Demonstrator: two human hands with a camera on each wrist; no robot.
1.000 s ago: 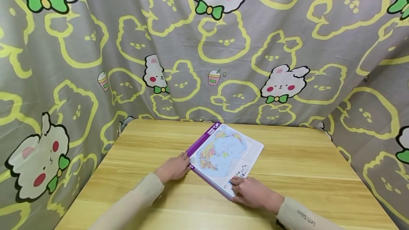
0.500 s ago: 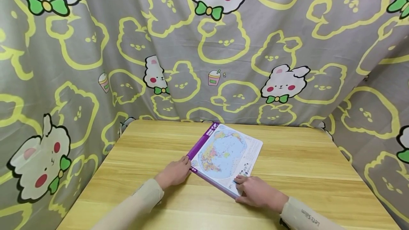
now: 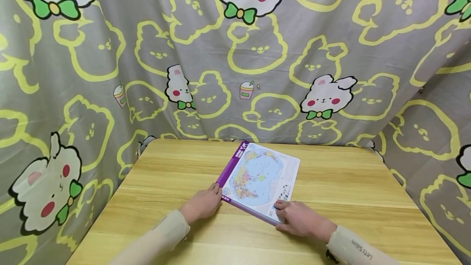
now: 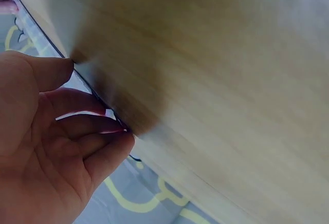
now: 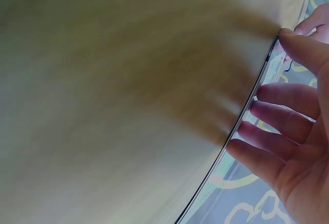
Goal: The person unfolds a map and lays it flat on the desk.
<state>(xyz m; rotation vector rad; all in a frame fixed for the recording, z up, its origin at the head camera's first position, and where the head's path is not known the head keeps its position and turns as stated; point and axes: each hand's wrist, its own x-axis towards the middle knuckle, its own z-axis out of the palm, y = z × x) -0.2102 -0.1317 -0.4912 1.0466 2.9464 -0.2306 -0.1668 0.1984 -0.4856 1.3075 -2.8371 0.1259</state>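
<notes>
A flat, rectangular world map board (image 3: 259, 175) lies turned at an angle on the wooden table, with a purple strip along its left side and a pale lavender near edge. At its left corner, my left hand (image 3: 202, 203) holds the board, fingertips on the purple end. My right hand (image 3: 303, 218) grips the near right corner, its thumb low at the edge and its fingers over the printed face. In the wrist views, the thumb and fingertips of the left hand (image 4: 56, 131) and of the right hand (image 5: 293, 131) meet a thin dark edge.
The wood-grain table (image 3: 349, 191) spreads out on all sides of the board. Behind it and to both sides hangs a grey curtain (image 3: 206, 32) with yellow outlines and white rabbits. The board's far corner lies near the table's back edge.
The board has turned a little counterclockwise, so its purple strip stands more upright. My right hand has shifted right with its corner, and my left hand has come slightly nearer. Both keep their hold.
</notes>
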